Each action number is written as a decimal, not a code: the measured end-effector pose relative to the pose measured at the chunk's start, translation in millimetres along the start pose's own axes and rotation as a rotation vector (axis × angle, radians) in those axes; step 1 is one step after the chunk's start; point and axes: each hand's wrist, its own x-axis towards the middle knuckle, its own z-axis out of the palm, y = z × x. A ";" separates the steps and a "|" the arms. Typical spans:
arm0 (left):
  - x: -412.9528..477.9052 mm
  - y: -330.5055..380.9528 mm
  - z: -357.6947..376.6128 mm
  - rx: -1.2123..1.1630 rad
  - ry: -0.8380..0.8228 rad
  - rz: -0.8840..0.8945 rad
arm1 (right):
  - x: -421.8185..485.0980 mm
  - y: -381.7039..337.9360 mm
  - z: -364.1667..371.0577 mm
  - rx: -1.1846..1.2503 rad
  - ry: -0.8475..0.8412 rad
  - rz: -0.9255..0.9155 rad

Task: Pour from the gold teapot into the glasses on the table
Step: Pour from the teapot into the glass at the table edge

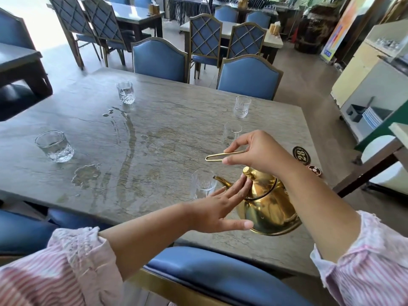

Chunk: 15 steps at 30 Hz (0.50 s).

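The gold teapot (270, 206) is tilted over the near right part of the grey table (165, 133), its spout at the rim of a clear glass (203, 183). My right hand (254, 151) pinches the teapot's thin wire handle from above. My left hand (223, 208) lies flat, fingers spread, against the lid and side of the pot. Other glasses stand around the table: one at the near left (55, 146), one at the far left (125, 92), one at the far right (242, 106) and one just behind my right hand (231, 131).
Spilled water streaks and puddles (88, 175) cover the table's left half. A round "28" table marker (301, 155) lies at the right edge. Blue chairs (160, 59) line the far side, and one chair back (198, 270) is right below me. A cabinet (373, 69) stands to the right.
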 end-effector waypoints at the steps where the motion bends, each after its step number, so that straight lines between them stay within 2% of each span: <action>1: 0.2 -2.0 1.3 0.000 0.004 0.005 | 1.7 -0.7 1.0 -0.014 0.005 -0.005; 15: -1.4 -0.8 1.7 -0.138 0.054 0.031 | 9.5 -17.7 0.8 -0.140 -0.017 0.024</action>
